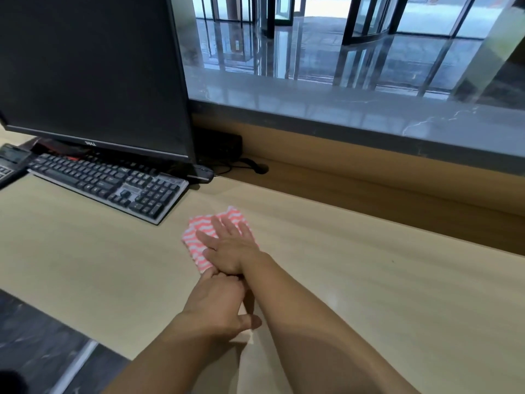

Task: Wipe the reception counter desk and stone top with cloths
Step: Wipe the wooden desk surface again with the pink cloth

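A pink-and-white striped cloth [196, 237] lies flat on the light wooden desk [369, 294], just right of the keyboard. My right hand [230, 245] presses on it with straight, spread fingers and covers most of it. My left hand [218, 300] sits directly behind, its fingers curled over my right wrist and its thumb under the forearm. The grey stone top [341, 109] runs along the raised ledge behind the desk, beyond both hands.
A black monitor [91, 72] and a black keyboard [105, 183] stand to the left of the cloth, with a calculator [11, 163] at the far left edge. A black box [218, 146] and cables sit behind the monitor. The desk's front edge drops to dark floor [34, 336].
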Demonstrator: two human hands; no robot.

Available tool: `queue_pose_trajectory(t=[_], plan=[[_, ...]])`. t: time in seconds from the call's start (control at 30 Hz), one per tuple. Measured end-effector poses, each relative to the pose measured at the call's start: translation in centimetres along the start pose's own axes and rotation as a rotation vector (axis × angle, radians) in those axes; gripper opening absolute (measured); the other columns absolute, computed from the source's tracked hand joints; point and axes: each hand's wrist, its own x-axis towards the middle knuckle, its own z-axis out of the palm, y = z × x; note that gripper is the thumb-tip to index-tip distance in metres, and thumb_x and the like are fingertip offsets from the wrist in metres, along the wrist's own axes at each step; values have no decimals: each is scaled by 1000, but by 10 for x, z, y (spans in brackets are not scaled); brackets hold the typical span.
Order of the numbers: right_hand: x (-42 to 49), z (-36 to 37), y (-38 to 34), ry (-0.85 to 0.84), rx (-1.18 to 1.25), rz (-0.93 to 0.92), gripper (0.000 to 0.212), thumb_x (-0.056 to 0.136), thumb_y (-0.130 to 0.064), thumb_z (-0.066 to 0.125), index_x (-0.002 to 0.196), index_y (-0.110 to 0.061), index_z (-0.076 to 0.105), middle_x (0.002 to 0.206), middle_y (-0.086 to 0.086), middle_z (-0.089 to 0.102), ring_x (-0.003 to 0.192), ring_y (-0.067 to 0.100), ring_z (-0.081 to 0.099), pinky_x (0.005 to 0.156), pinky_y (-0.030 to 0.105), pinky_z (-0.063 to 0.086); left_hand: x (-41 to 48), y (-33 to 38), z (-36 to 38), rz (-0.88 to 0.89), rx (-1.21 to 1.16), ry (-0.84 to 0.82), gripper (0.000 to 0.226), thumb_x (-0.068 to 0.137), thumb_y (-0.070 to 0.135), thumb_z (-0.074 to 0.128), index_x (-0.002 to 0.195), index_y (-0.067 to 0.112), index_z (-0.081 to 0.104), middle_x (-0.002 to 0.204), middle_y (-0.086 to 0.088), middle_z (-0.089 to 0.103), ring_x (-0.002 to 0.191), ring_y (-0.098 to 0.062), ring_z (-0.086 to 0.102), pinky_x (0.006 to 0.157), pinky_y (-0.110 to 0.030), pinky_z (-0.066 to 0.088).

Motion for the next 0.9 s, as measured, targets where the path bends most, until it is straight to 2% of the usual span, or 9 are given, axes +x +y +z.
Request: queue_pose_trajectory(t=[0.07, 0.13, 0.2, 0.4, 0.6, 0.67, 0.8, 0.87, 0.9], plan=[[-8, -3, 22, 43, -41, 70, 53, 104, -43, 21, 154, -39, 4, 161, -2, -19, 147, 19, -19, 115, 43, -17, 2, -2, 3, 12, 17, 6, 61, 81, 65, 54, 131, 31, 47, 136, 10, 50, 132, -12, 37, 104, -27, 22], [-22, -8, 53, 95, -45, 186, 53, 104, -45, 18, 154, -39, 1, 161, -1, -19, 148, 19, -19, 116, 44, -15, 3, -3, 5, 8, 29, -22, 84, 83, 64, 53, 151, 24, 23, 160, 5, 19, 147, -12, 13, 114, -32, 15], [-42, -12, 89, 140, -45, 305, 54, 104, -45, 16, 154, -38, -1, 161, 1, -18, 148, 21, -18, 116, 46, -12, 2, -3, 6, -3, 45, -53, 92, 85, 64, 51, 155, 21, 9, 163, 2, 1, 149, -10, 0, 117, -34, 9], [-109, -16, 171, 196, 32, 650, 56, 102, -51, 13, 154, -38, -6, 162, 2, -16, 149, 22, -15, 117, 44, -10, -2, -1, 7, -9, 53, -38, 92, 87, 65, 48, 155, 21, 7, 163, 2, -2, 149, -9, -3, 118, -37, 0], [-115, -13, 150, 212, 95, 793, 57, 103, -48, 11, 154, -34, -8, 160, 5, -21, 148, 25, -19, 118, 48, -10, -23, -7, 8, -27, 12, 26, 77, 93, 60, 43, 154, 21, 15, 163, 1, 0, 149, -8, -2, 118, -35, 1], [-101, -8, 124, 212, 96, 759, 56, 103, -47, 12, 154, -34, -8, 160, 5, -22, 147, 25, -20, 117, 48, -11, -35, -15, 8, -23, -7, 12, 72, 95, 57, 42, 153, 22, 17, 163, 3, 4, 149, -7, 2, 117, -34, 2], [-65, 10, 47, 187, 22, 516, 57, 103, -46, 11, 154, -33, -11, 159, 6, -25, 146, 27, -22, 114, 49, -16, -57, -32, 12, 12, 44, 11, 68, 97, 55, 38, 153, 24, 15, 163, 6, 7, 148, -6, 4, 115, -36, 5], [-47, 21, 5, 137, -24, 391, 57, 103, -47, 10, 153, -33, -14, 157, 5, -29, 145, 27, -26, 112, 49, -20, -69, -38, 19, 59, 67, 72, 64, 94, 54, 38, 150, 24, 28, 160, 7, 20, 147, -6, 17, 110, -38, 12], [-40, 26, -13, 116, -43, 332, 57, 103, -47, 10, 153, -33, -14, 156, 5, -30, 144, 26, -28, 112, 48, -21, -75, -40, 21, 80, 70, 71, 61, 89, 55, 40, 143, 25, 44, 153, 9, 37, 141, -6, 33, 104, -38, 19]])
